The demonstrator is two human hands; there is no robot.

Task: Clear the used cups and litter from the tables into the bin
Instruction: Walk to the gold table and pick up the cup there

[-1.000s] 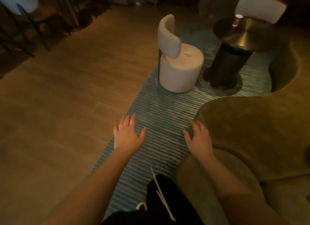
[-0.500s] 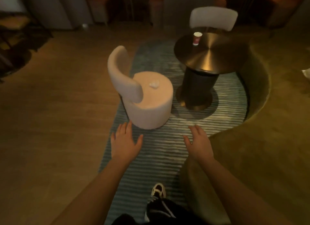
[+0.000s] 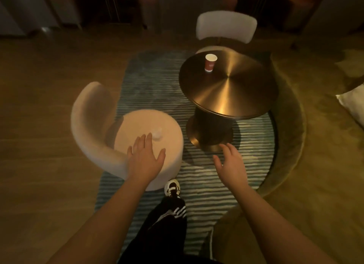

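A red paper cup (image 3: 210,62) stands upright near the far left edge of the round brass table (image 3: 234,86). A small crumpled white scrap of litter (image 3: 157,134) lies on the seat of the cream round chair (image 3: 137,137). My left hand (image 3: 144,158) hovers over that seat with fingers spread, its fingertips just short of the scrap. My right hand (image 3: 230,163) is held out over the striped rug, fingers relaxed and holding nothing. No bin is in view.
A curved olive sofa (image 3: 295,165) wraps the right side, with a pale cushion (image 3: 352,104) on it. A second cream chair (image 3: 226,26) stands behind the table. My foot (image 3: 173,187) is on the blue striped rug (image 3: 197,177). Wooden floor lies to the left.
I have walked forward: chair and table are closer and lower in view. My left hand now reaches over the chair seat, close to the white scrap. Both hands stay empty.
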